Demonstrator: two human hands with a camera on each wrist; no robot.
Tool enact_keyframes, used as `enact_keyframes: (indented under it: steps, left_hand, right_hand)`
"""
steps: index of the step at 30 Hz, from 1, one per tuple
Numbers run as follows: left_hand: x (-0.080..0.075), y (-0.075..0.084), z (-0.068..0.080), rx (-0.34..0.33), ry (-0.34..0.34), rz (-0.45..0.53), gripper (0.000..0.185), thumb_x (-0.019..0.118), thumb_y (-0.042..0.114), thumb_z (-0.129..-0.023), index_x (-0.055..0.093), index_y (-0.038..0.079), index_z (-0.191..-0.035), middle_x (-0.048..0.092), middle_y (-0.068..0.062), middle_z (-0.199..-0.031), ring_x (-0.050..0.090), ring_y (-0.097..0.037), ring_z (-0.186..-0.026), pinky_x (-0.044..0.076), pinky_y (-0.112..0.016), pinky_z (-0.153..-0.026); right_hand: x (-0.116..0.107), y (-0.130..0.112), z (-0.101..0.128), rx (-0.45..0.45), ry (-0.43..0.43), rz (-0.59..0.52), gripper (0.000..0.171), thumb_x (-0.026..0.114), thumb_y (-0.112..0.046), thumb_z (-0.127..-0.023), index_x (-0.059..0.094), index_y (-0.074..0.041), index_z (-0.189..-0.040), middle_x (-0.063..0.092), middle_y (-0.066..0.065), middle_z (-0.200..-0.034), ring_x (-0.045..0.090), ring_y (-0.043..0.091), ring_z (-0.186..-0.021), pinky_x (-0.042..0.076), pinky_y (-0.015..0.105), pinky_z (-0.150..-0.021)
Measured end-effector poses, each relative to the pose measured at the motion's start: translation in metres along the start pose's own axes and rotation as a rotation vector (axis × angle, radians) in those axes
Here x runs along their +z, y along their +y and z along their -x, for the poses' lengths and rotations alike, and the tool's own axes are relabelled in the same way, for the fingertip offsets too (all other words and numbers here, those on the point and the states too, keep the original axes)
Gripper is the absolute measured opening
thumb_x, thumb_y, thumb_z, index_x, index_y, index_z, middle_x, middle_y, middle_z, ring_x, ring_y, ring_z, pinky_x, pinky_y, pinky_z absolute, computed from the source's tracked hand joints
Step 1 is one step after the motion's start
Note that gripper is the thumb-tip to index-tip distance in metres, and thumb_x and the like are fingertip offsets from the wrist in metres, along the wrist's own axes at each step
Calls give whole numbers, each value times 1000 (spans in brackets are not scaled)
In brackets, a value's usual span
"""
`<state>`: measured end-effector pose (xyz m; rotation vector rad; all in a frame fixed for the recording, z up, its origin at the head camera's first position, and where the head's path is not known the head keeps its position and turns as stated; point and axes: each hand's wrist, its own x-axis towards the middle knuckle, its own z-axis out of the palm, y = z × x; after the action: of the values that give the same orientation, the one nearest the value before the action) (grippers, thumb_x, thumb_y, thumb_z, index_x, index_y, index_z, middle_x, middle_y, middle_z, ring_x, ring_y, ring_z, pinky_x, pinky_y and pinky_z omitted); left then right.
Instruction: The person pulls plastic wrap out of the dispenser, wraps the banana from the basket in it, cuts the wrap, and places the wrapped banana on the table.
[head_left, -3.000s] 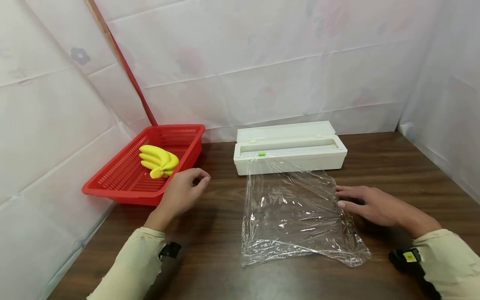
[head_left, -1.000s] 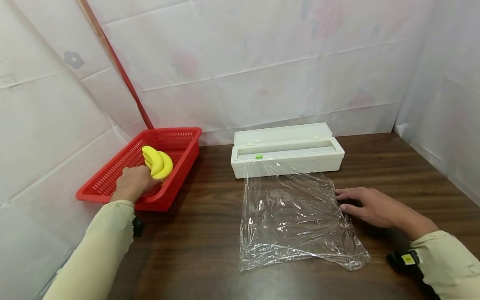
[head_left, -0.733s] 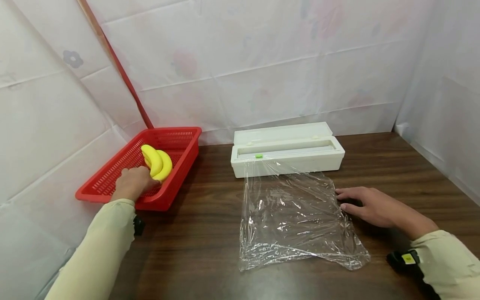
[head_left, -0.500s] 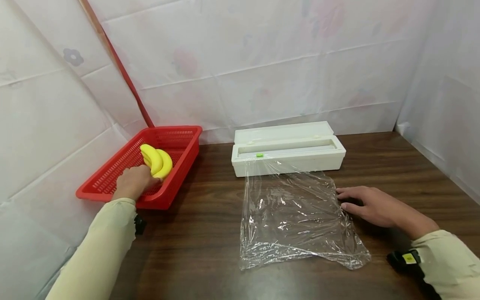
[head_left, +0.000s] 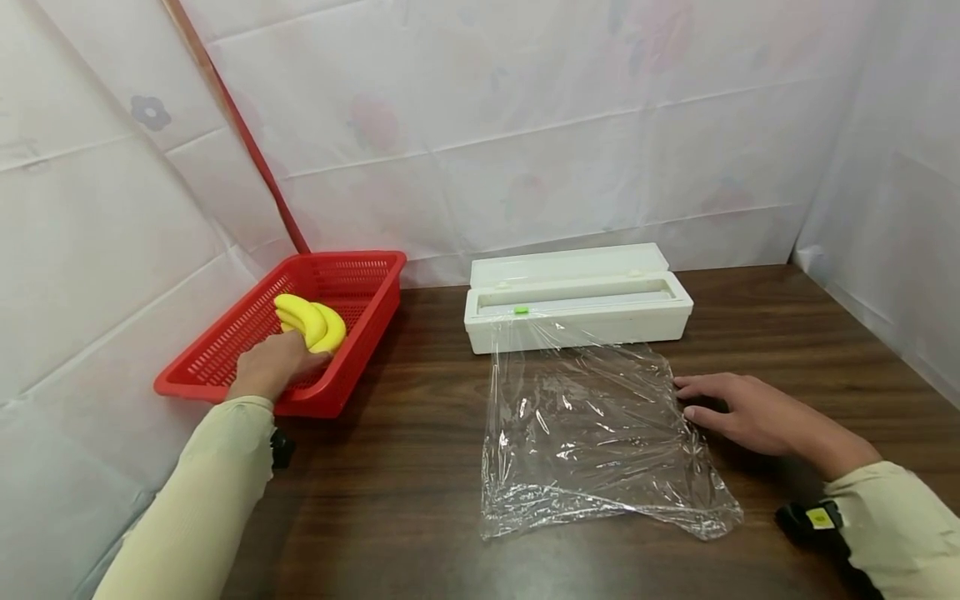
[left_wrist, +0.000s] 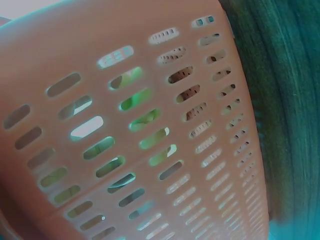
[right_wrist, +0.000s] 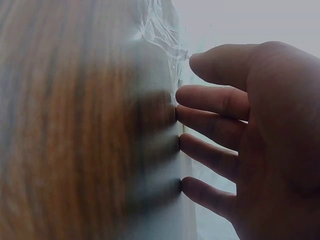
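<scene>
White sheeting walled in a dark wooden table (head_left: 420,500), and a red pole (head_left: 247,142) leaned in the left corner. At far left sat a red basket (head_left: 225,367) with a bunch of yellow bananas (head_left: 311,321) inside. The left hand (head_left: 273,371), which three seconds earlier had hovered released over the table outside the basket, was now inside it with its fingers closed on the near end of the bananas. Over the last second the bunch had tilted up slightly, so a lift out of the basket looked under way.

At centre, a white film dispenser (head_left: 577,308) lay open, and a crinkled sheet of cling film (head_left: 592,433) ran from it toward the near edge, flat on the table. On the right, the right hand (head_left: 738,408) rested flat and relaxed, fingertips (right_wrist: 187,117) touching the film's right edge, unmoved throughout.
</scene>
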<state>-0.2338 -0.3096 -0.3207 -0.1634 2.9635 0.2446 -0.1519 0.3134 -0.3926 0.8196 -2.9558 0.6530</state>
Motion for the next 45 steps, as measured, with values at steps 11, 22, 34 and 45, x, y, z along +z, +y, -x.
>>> enact_keyframes:
  steps: [11,22,34,45]
  left_hand:
    - [-6,-3,-3,7,-60,-27,60,51,59,-96,60,1,-107,58,-16,-90,52,-36,-89,45,-58,-79]
    - [-8,-6,-4,41,-59,82,52,49,45,-102,56,-5,-114,55,-16,-89,52,-34,-85,44,-44,-72]
    - [-11,-6,0,109,136,174,56,44,45,-105,51,-8,-121,50,-17,-87,50,-33,-84,42,-40,-68]
    - [-16,3,10,155,236,477,61,48,54,-101,57,-2,-124,58,-20,-105,54,-29,-89,47,-33,-69]
  right_hand:
    - [-1,-3,1,-6,14,-12,31,63,-28,-100,69,-10,-124,59,12,-139,53,41,-126,42,62,-98]
    - [0,-3,1,-8,13,-14,31,63,-28,-100,69,-10,-124,59,13,-139,54,41,-126,42,62,-98]
    - [-3,-3,1,3,-4,-7,33,62,-30,-100,69,-9,-124,58,14,-139,53,41,-126,43,61,-98]
    - [-2,-2,1,4,-15,-16,31,62,-29,-100,69,-9,-124,59,14,-139,53,41,-126,43,61,-97]
